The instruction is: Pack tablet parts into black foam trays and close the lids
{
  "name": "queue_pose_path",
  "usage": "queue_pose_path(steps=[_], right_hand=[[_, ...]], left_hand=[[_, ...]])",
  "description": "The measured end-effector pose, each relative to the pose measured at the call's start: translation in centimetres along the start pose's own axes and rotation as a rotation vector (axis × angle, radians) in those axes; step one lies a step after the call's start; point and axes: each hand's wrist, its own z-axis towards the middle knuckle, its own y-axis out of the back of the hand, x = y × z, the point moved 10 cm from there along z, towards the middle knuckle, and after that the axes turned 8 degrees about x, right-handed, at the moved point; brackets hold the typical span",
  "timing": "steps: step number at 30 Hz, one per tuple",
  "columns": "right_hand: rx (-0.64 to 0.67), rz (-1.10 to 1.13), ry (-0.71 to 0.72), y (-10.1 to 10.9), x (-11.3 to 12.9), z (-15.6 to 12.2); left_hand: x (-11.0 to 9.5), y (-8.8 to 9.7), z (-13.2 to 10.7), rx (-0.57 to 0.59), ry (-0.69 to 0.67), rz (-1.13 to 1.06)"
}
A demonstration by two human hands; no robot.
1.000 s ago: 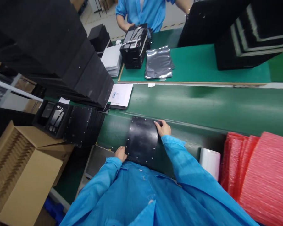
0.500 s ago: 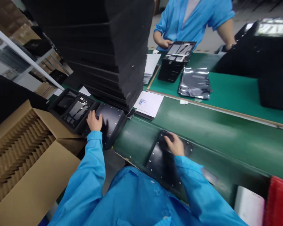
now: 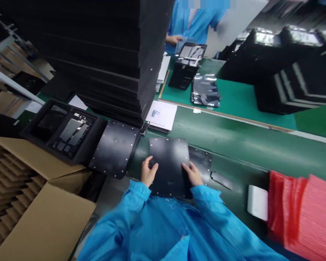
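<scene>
Your left hand (image 3: 148, 171) and right hand (image 3: 191, 174) rest open on a black studded panel (image 3: 168, 163); a second studded panel (image 3: 114, 148) lies finished-flat beyond your left hand.

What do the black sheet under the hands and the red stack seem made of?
The black sheet looks like stiff matte plastic, with metal-looking edge studs. The red stack looks like soft plastic film, perhaps bubble bags, from its ridged sheen.

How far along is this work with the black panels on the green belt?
Looks done: one riveted black panel lies beside the black tray. In hand: the left hand and right hand rest on another panel on the green belt. Left: a tall black stack.
</scene>
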Motion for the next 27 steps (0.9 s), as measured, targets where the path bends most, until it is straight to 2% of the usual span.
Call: queue_pose_path(steps=[2, 4, 7, 9, 11, 13, 14, 16, 19, 21, 24, 27], right_hand=[[-0.112, 0.009, -0.068, 4.9, -2.8, -1.1], [-0.174, 0.039, -0.108, 7.9, -4.7, -2.3], [-0.201, 0.096, -0.063, 11.1, -5.2, -3.7], [-0.246, 0.110, 0.042, 14.1, -4.4, -4.7], [-0.321, 0.060, 0.171, 17.9, -3.3, -5.5], [-0.349, -0.103, 0.274, 21.0, -2.7, -5.6], [-0.324, -0.225, 0.304, 21.8, -2.7, -5.2], [-0.221, -0.498, 0.322, 21.9, -3.6, -3.8], [-0.060, -0.799, 0.278, 20.2, -5.7, -2.2], [0.045, -0.908, 0.262, 18.4, -6.2, -2.2], [0.191, -1.052, 0.253, 15.5, -5.4, -3.1], [0.245, -1.180, 0.226, 14.2, -3.9, -3.6]], left_hand=[[1.1, -5.3, 1.4, 0.079, 0.064, -0.049], [1.2, -9.3, 2.5, 0.125, 0.081, -0.050], [0.3, -12.4, 2.9, 0.159, 0.049, 0.006], [-1.0, -13.3, 2.3, 0.150, 0.000, 0.061], [-3.2, -14.9, 0.7, 0.168, -0.121, 0.192], [-5.2, -18.2, -1.7, 0.269, -0.245, 0.435], [-5.5, -20.3, -3.1, 0.339, -0.273, 0.592], [-4.7, -24.1, -5.4, 0.456, -0.244, 0.903], [-2.9, -27.1, -7.3, 0.518, -0.156, 1.217], [-2.3, -27.8, -7.6, 0.525, -0.130, 1.298], [-2.0, -27.8, -7.5, 0.517, -0.119, 1.332], [-1.8, -28.0, -7.4, 0.521, -0.102, 1.338]])
